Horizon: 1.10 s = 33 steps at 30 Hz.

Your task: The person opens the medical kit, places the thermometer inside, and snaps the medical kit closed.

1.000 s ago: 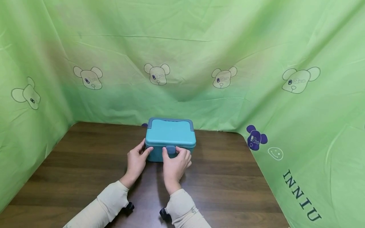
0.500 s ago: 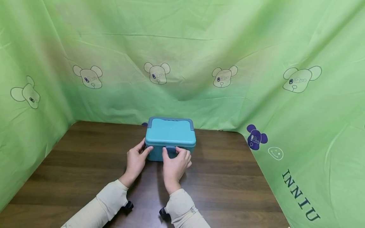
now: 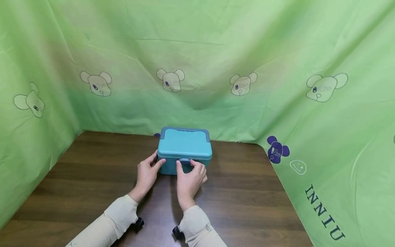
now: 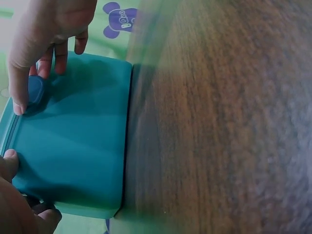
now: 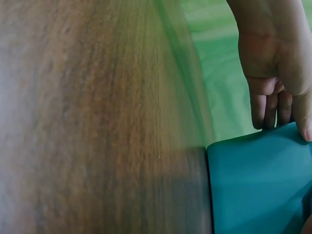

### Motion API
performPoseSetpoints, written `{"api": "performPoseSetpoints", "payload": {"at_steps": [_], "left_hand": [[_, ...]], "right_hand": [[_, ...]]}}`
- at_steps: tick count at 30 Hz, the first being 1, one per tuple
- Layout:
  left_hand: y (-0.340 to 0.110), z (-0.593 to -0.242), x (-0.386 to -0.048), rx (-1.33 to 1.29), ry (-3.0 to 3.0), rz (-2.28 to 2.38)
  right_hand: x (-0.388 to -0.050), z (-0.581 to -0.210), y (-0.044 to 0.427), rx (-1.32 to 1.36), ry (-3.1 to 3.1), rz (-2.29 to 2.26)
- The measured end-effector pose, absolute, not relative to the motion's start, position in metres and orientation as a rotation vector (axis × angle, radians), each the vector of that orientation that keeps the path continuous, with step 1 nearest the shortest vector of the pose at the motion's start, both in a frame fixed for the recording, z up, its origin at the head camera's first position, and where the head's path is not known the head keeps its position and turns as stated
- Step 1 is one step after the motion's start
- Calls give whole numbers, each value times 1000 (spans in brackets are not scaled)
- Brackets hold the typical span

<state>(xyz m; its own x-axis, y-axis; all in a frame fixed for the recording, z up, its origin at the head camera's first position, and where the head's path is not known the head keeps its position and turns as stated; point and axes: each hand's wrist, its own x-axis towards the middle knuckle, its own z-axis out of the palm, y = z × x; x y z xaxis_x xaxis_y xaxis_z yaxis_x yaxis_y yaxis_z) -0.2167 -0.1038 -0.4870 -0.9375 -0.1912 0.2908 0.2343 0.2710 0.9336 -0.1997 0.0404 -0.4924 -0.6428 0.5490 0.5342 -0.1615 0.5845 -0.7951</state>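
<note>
A teal plastic box (image 3: 185, 144) stands on the table with its lid closed; a blue-grey carry handle (image 3: 185, 129) lies folded flat along the lid's back edge. At the box's left front corner my left hand (image 3: 147, 175) holds on, thumb on the front and fingers along the side. My right hand (image 3: 189, 181) pinches the blue-grey latch (image 3: 184, 161) at the front, thumb on its left and index finger on its right. In the left wrist view the latch (image 4: 35, 90) stands out from the box front. The inside of the box is hidden.
The brown wood-grain table (image 3: 247, 192) carries the box near its back edge. Behind and on both sides hangs a green cloth (image 3: 203, 44) printed with bear heads, close to the back of the box.
The latch has tipped outward and upward a little, showing less of its face from above. Both hands and the box have hardly moved.
</note>
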Motion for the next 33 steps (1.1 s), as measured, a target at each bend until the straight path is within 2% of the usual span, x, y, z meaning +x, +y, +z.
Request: {"api": "performPoseSetpoints", "payload": {"at_steps": [9,21,33], "left_hand": [[-106,-488,-215,-41,-2244,-1709],[-121,-482,-215,-87,-2322,-1689],[-122,-481,-201,-147,-2403,-1661]], "right_hand": [[-192,-492,49,-283,-2117,1149],[-189,-486,69,-33,-2187,1264],[-179,-459,135,548,-2551,1234]]}}
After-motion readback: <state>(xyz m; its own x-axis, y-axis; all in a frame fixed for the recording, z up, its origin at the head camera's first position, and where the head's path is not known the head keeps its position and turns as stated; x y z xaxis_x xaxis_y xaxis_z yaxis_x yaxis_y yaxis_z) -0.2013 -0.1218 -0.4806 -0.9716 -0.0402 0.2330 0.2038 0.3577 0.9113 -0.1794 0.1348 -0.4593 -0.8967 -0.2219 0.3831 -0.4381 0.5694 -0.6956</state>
